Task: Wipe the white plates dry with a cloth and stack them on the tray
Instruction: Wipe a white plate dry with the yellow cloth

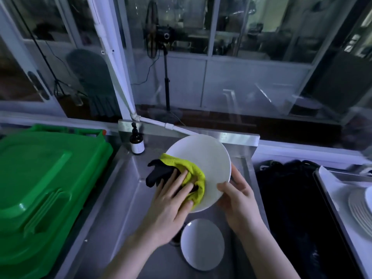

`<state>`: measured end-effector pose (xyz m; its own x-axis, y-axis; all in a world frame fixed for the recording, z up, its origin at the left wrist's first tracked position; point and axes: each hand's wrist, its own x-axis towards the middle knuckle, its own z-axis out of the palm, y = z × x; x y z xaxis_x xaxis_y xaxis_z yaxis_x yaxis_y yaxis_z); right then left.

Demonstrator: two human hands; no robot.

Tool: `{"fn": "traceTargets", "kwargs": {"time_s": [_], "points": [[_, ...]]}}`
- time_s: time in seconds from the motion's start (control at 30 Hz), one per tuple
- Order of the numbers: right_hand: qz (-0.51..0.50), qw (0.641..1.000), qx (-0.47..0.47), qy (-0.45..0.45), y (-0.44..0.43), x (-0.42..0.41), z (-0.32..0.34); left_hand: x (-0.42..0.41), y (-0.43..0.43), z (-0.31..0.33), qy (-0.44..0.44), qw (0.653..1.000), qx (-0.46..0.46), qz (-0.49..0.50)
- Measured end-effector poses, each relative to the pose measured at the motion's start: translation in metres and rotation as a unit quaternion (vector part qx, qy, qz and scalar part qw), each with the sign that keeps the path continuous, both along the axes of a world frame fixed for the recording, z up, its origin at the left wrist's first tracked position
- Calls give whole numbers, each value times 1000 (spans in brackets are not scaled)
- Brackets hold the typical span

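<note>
Lying just left of the steel sink (pixel 120 198), a green plastic crate (pixel 46 188) is filling that side of the counter. A brown pump bottle (pixel 137 142) is standing at the sink's back left corner. Over the sink's middle, the left hand (pixel 171 206) is pressing a yellow-and-black cloth (pixel 182 174) flat against the face of a white plate (pixel 207 156) — its fingers are spreading out over the fabric, nearly straight. The plate is tilting toward the camera, held clear above the sink's floor. The right hand (pixel 239 200) is gripping the plate's lower right rim, thumb curling over the front and fingers wrapping behind. Below both hands, a second white plate (pixel 202 244) is resting on the sink's floor. Right of the sink, a dark mat (pixel 291 208) is covering the counter, and farther right a tray (pixel 334 198) is carrying a stack of white plates (pixel 360 210) — only partly showing at the frame's edge.
</note>
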<state>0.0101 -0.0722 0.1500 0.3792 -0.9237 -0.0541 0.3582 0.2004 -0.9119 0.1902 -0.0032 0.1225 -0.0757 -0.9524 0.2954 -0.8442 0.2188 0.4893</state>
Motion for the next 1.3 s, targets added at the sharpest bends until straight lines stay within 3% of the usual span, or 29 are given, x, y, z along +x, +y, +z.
{"fn": "traceTargets", "kwargs": {"time_s": [0.13,0.27,0.4,0.63,0.77,0.83,1.07,1.3], "points": [[57,998,-5,-5,12,-6,-3,-23,-10,11,-15,999,-15,-49],[63,998,12,-7,25,-9,-2,-14,-44,26,-62,998,14,25],[-2,1000,8,-19,21,-22,13,2,-42,20,-72,994,33,79],[-28,999,-3,-18,17,-33,15,-32,4,7,-20,999,35,-9],[16,1000,2,-6,26,-29,7,-46,-5,20,-86,994,25,-66],[25,1000,10,-7,30,-28,6,-39,-18,27,-103,993,15,-62],[-33,999,-9,-8,20,-34,26,-9,-32,25,-41,998,33,47],[-24,1000,3,-15,19,-27,29,-46,3,22,-42,998,-19,-48]]}}
